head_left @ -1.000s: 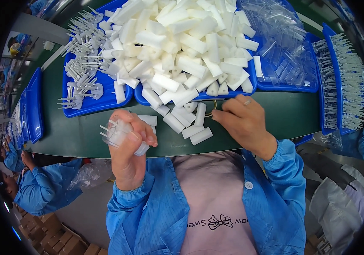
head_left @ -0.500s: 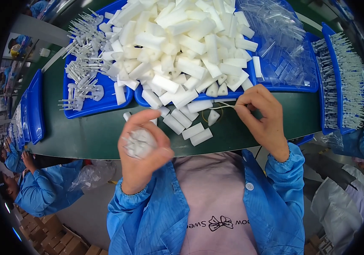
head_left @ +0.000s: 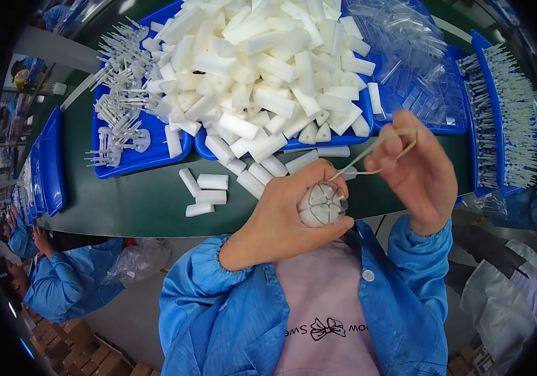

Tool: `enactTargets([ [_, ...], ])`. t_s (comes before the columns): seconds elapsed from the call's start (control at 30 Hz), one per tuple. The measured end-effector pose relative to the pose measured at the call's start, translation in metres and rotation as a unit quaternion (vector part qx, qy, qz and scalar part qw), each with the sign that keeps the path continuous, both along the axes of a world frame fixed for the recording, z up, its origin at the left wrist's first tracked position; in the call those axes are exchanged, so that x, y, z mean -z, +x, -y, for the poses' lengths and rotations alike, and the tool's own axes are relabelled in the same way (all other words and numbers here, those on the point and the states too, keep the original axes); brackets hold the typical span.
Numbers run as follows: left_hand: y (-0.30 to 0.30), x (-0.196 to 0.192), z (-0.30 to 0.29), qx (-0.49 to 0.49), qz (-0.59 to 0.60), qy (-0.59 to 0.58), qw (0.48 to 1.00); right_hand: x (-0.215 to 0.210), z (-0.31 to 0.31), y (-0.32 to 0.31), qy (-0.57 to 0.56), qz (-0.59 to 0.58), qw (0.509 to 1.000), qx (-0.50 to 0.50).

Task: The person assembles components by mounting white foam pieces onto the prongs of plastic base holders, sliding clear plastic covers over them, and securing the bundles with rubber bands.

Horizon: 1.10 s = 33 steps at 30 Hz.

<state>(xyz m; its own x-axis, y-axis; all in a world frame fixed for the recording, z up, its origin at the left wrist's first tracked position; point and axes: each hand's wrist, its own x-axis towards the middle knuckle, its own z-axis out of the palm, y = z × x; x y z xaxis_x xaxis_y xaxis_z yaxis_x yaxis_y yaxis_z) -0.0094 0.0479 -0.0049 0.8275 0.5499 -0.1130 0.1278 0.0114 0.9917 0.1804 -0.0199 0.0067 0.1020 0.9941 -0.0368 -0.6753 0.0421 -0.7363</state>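
Left hand (head_left: pixel 281 216) is closed around a bundle of white parts (head_left: pixel 321 203), ends facing up for banding. Right hand (head_left: pixel 418 172) pinches a rubber band (head_left: pixel 375 150) stretched taut from it. Beyond, loose white pieces (head_left: pixel 268 69) fill blue trays (head_left: pixel 137 160).

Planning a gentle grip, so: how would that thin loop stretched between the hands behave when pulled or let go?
The band runs taut from the right hand to the bundle in the left hand, so it is probably stretchy and floppy once released. So thin, it likely weighs little and might snap back.

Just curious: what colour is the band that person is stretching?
The rubber band looks pale beige, seen in the head view.
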Motion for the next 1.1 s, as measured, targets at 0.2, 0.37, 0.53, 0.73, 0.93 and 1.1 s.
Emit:
enactTargets([
  [0.2,0.003,0.003,-0.002,0.008,0.005,0.090,0.996,-0.026,0.011,-0.045,0.308,0.582,0.751,0.045],
  [0.37,-0.035,-0.004,-0.010,0.014,0.199,-0.262,0.944,-0.032,0.068,-0.035,0.176,0.868,0.441,0.147],
  [0.53,-0.034,0.009,-0.012,-0.044,0.359,-0.394,0.845,-0.011,0.034,-0.023,0.212,0.734,0.645,-0.017],
  [0.73,-0.021,0.014,-0.002,-0.085,0.441,-0.309,0.839,0.017,0.048,-0.038,0.095,-0.358,0.928,-0.029],
  [0.93,-0.027,-0.008,0.003,-0.189,0.061,0.047,0.979,0.032,0.026,-0.036,0.037,-0.037,0.994,-0.098],
  [1.1,-0.018,0.004,0.004,-0.135,0.004,0.305,0.943,0.015,0.023,-0.062,0.081,0.423,0.902,0.016],
])
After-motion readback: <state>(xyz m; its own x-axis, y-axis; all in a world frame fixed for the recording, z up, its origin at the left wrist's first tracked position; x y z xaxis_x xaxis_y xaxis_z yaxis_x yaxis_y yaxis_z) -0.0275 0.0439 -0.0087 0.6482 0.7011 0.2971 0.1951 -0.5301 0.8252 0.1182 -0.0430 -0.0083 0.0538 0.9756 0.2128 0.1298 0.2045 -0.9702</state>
